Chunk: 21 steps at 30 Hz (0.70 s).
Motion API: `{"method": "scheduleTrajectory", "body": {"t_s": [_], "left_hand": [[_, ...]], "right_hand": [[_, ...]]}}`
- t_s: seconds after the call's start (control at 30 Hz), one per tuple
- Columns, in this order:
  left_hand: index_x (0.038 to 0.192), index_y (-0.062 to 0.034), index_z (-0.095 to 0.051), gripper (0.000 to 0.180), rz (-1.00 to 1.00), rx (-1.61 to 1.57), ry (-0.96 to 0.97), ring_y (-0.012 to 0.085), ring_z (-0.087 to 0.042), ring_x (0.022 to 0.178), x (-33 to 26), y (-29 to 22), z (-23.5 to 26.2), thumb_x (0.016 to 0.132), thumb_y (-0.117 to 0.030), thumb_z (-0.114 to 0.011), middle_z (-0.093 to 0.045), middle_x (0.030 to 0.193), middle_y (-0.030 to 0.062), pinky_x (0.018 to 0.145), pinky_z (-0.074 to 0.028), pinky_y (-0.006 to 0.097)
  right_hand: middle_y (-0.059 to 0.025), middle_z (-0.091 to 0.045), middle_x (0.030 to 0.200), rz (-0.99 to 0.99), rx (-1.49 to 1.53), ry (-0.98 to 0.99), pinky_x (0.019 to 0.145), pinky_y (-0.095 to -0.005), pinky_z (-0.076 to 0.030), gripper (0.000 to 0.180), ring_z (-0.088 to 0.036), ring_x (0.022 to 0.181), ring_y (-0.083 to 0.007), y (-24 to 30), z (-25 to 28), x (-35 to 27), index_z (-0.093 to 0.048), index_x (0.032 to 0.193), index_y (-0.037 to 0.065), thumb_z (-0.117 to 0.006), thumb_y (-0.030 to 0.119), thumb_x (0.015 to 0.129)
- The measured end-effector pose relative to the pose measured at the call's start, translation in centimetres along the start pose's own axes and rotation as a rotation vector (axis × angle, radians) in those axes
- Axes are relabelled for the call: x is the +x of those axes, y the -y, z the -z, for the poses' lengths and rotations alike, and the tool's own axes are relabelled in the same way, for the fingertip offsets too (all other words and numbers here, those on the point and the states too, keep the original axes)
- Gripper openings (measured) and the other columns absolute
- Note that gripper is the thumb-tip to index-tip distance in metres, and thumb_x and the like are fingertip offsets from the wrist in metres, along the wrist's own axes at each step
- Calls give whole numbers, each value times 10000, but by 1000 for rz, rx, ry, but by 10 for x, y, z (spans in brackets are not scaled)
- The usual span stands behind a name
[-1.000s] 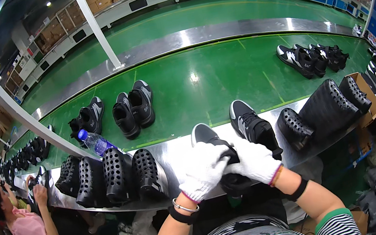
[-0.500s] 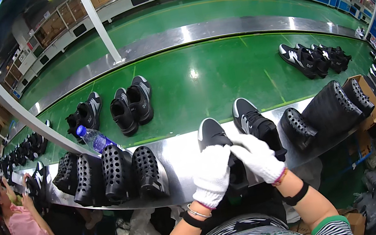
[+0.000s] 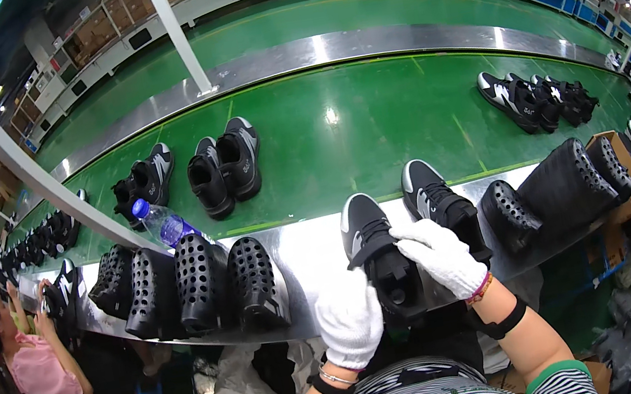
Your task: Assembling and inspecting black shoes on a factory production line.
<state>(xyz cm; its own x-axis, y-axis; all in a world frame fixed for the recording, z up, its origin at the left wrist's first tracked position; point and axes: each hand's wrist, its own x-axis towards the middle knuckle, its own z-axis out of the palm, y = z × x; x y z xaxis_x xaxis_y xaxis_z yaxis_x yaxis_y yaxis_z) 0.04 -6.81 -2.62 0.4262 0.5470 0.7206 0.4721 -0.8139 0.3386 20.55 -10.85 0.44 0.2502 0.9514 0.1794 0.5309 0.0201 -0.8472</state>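
Note:
A black and grey shoe (image 3: 388, 272) with a white-edged toe stands on the metal table in front of me, toe pointing away. Its dark strap (image 3: 372, 248) crosses the laces at a slant. My right hand (image 3: 441, 259), in a white knitted glove, has its fingertips closed at the right end of that strap. Against the shoe's left side is my left hand (image 3: 350, 321), gloved alike; its fingers are blurred and partly turned away, so their grip is unclear. A matching shoe (image 3: 444, 205) stands just beyond my right hand.
Black perforated shoe forms (image 3: 200, 279) line the table at left, more (image 3: 512, 212) at right near an open carton (image 3: 630, 173). A water bottle (image 3: 161, 223) stands behind the left group. Shoe pairs (image 3: 225, 166) stand on the green surface. A co-worker in pink (image 3: 44, 372) sits left.
My hands have parted: the left one moved down and left, off the shoe's front, uncovering the laces and strap. The right hand stayed at the strap's right side. The whole view shifted slightly.

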Motion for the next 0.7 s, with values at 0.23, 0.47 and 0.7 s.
{"method": "scheduleTrajectory", "body": {"t_s": [0.23,0.47,0.7], "left_hand": [[1179,0,-670,349,138,115,49,384,-654,930,-9,15,-18,842,-86,-693,-686,1057,179,835,-527,470],[1117,-28,-716,272,74,77,2,324,-678,893,-20,10,-14,854,-99,-714,-713,1005,142,785,-543,429],[1148,-5,-700,314,47,31,-4,312,-628,754,-32,9,-27,839,-64,-701,-674,878,127,695,-519,414]], "right_hand": [[-122,-703,1127,45,-76,63,958,-359,-510,243,-654,1079,-282,7,6,4,-712,1140,53,-665,166,930],[-123,-700,1093,34,-98,49,922,-354,-520,239,-664,1042,-280,4,4,2,-716,1143,63,-664,159,930],[-123,-702,1042,137,-137,-6,891,-327,-520,244,-675,997,-259,4,-2,1,-715,1158,36,-657,110,933]]}}
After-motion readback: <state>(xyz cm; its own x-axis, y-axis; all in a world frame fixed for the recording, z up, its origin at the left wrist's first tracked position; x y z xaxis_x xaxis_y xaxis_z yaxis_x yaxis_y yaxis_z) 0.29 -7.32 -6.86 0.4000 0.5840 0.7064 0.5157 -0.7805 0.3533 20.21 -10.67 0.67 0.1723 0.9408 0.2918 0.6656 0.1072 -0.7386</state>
